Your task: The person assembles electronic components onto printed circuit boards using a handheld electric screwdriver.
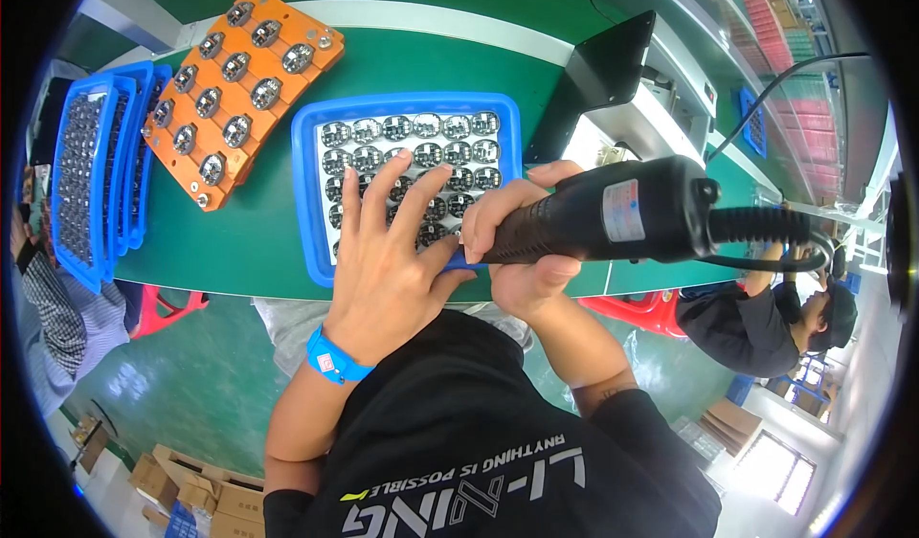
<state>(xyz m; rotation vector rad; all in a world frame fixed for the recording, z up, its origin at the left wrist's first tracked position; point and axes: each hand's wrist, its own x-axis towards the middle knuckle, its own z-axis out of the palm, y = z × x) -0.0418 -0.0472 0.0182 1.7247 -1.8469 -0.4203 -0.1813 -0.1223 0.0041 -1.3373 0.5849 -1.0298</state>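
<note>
A blue tray point(308, 193) lies on the green bench, filled with rows of small round circuit boards point(427, 124) on a white liner. Above its near half my left hand point(383, 265) is spread, fingers stretched over the boards, with a blue wrist strap point(332, 358) on that arm. My right hand point(517, 284) is wrapped round a black corded hand tool point(598, 214), held roughly level with its cable end to the right. The tool's front end meets the near right part of the tray, close to my left thumb; fingers hide its tip.
An orange fixture point(291, 83) with similar round boards stands at the back left. Further left are stacked blue trays point(89, 89). A black panel point(603, 83) and white equipment stand right of the tray. Co-workers sit at left and right, the right one in black point(737, 332).
</note>
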